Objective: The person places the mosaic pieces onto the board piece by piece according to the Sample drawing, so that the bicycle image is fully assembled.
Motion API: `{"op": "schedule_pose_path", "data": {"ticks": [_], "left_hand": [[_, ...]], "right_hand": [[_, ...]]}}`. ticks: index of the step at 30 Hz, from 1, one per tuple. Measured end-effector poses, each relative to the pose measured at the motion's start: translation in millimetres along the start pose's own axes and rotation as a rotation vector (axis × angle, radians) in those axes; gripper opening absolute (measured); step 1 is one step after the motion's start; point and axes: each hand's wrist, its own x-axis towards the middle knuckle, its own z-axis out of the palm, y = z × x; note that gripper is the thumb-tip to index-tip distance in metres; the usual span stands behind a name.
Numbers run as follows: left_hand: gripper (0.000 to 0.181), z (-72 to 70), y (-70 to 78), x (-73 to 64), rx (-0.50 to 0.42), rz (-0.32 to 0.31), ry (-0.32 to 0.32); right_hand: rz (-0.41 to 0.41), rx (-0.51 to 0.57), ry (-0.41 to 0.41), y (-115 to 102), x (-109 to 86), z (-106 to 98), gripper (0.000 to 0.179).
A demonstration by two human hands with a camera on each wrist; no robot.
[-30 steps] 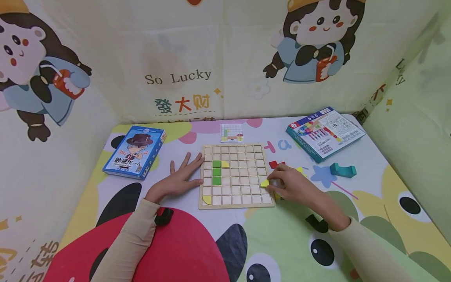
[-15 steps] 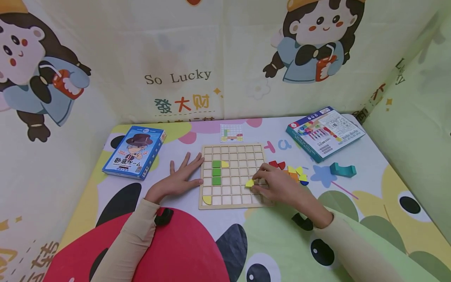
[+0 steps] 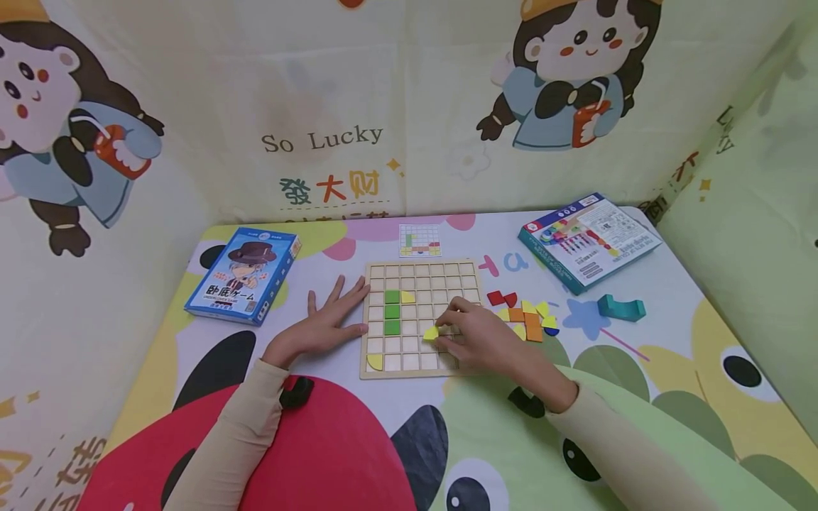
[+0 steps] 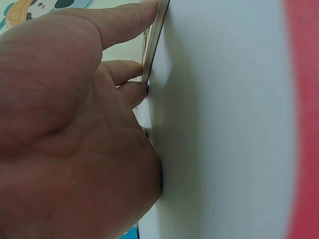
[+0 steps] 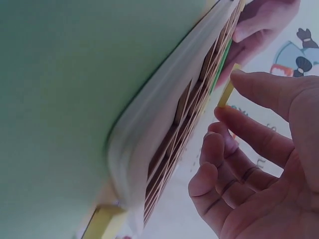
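Note:
A square wooden grid board (image 3: 422, 273) lies mid-table. Green square tiles (image 3: 392, 311) fill a short column on its left side, with a yellow quarter-round tile (image 3: 408, 297) beside the top one and another yellow tile (image 3: 375, 363) in the lower left cell. My left hand (image 3: 322, 326) rests flat with fingers spread, its fingertips and thumb touching the board's left edge. Over the lower middle of the grid, my right hand (image 3: 482, 339) pinches a small yellow tile (image 5: 229, 89) between thumb and index finger. The right wrist view shows that tile held above the board.
Loose yellow and orange tiles (image 3: 533, 327) and red tiles (image 3: 495, 298) lie right of the board. A patterned card (image 3: 420, 240) is behind it. A blue game box (image 3: 244, 275) stands left, another box (image 3: 589, 241) right, near a teal curved block (image 3: 622, 309).
My right hand has moved left from the board's right edge to its lower middle, carrying the yellow tile. The loose tiles on the right are uncovered. My left hand has stayed put.

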Motion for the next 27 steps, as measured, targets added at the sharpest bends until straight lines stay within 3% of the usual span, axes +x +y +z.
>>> {"op": "schedule_pose_path", "data": {"ticks": [10,27], "left_hand": [[0.083,-0.8,1.4,-1.1,-0.001,0.001,-0.002],[0.083,-0.9,1.4,-1.2,0.004,-0.004,-0.002]], "right_hand": [[-0.066,-0.015,0.02,-13,7.1,7,0.027],[-0.11,-0.044,0.033,-37,24.6,21,0.026]]}}
